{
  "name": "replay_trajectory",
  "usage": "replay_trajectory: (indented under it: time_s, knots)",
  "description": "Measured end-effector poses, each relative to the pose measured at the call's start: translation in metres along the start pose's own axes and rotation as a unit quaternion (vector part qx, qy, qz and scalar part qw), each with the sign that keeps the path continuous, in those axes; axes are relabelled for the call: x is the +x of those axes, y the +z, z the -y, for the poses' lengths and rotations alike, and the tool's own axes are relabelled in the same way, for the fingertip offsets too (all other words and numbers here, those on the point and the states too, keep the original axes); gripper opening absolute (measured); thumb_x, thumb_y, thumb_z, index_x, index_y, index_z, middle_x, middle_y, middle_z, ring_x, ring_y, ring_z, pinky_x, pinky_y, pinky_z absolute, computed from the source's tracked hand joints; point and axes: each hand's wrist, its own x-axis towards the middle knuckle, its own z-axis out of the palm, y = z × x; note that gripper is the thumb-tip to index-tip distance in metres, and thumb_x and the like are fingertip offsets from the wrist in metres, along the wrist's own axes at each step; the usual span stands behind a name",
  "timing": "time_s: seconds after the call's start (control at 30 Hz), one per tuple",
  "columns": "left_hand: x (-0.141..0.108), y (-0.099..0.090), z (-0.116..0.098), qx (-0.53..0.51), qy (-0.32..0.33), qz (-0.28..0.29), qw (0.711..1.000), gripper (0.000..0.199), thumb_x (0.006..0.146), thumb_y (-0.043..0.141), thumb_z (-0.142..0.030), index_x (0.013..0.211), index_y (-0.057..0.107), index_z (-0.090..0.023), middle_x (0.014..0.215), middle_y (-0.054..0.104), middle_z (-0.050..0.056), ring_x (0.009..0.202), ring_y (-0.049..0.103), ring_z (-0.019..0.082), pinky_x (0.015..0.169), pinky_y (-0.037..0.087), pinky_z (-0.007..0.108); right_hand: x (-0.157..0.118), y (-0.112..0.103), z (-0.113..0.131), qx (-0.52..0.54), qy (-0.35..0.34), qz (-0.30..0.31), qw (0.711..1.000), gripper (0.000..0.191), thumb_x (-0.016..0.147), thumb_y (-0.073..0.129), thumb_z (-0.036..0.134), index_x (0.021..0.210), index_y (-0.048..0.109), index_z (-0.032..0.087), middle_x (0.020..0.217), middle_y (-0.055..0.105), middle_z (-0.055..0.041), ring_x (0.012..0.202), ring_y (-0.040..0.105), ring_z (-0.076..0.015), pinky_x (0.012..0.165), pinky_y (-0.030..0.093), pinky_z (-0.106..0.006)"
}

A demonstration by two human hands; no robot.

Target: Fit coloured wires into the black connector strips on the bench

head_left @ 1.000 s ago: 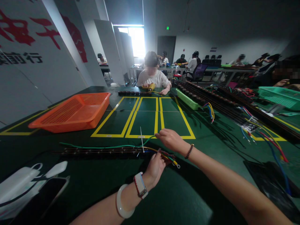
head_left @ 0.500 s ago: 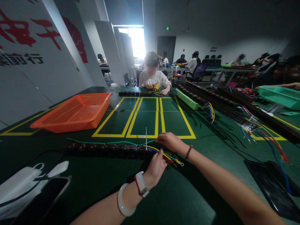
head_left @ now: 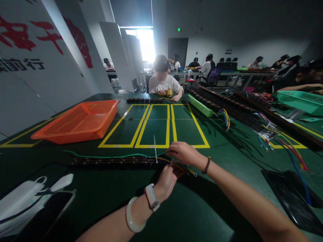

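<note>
A long dark strip assembly [head_left: 113,161] lies across the near part of the green table. My left hand [head_left: 168,178] grips its right end, where coloured wires with ring terminals [head_left: 193,173] stick out. Just above it my right hand [head_left: 185,154] pinches the end of a green wire [head_left: 101,156], which runs leftward along the strip's far side. A white cable tie [head_left: 155,148] stands upright from the strip, left of both hands.
An orange basket [head_left: 75,121] sits at left, a white item and a dark phone-like object [head_left: 47,215] at near left. Wired strips [head_left: 227,107] and a green basket [head_left: 202,106] lie at right. A person [head_left: 164,79] sits opposite.
The strip and green wire have shifted slightly left. My left hand has turned a little over the wire ends, and the coloured wires are more covered. My right hand stays close above.
</note>
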Motion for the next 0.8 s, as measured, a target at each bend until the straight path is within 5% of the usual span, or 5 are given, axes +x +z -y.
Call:
replay_trajectory:
  time_s: [0.47, 0.8]
  knots:
    - [-0.003, 0.003, -0.006, -0.002, -0.023, 0.009, 1.000, 0.021, 0.091, 0.043, -0.032, 0.097, 0.051, -0.013, 0.109, 0.062, 0.017, 0.104, 0.060, 0.023, 0.101, 0.037, 0.046, 0.000, 0.020, -0.024, 0.014, 0.081, -0.037, 0.996, 0.015, 0.089, 0.055, 0.023, 0.086, 0.067, 0.014, 0.083, 0.063, -0.0057, 0.076, 0.058, -0.0146, 0.068, 0.042, -0.023]
    - [0.002, 0.000, -0.005, 0.003, -0.022, 0.025, 0.999, 0.025, 0.091, 0.042, -0.033, 0.095, 0.054, -0.012, 0.108, 0.062, 0.017, 0.107, 0.058, 0.024, 0.102, 0.036, 0.046, 0.001, 0.042, -0.039, 0.011, 0.097, 0.031, 0.995, 0.022, 0.092, 0.050, 0.026, 0.086, 0.067, 0.013, 0.082, 0.066, -0.0064, 0.073, 0.060, -0.0143, 0.066, 0.041, -0.022]
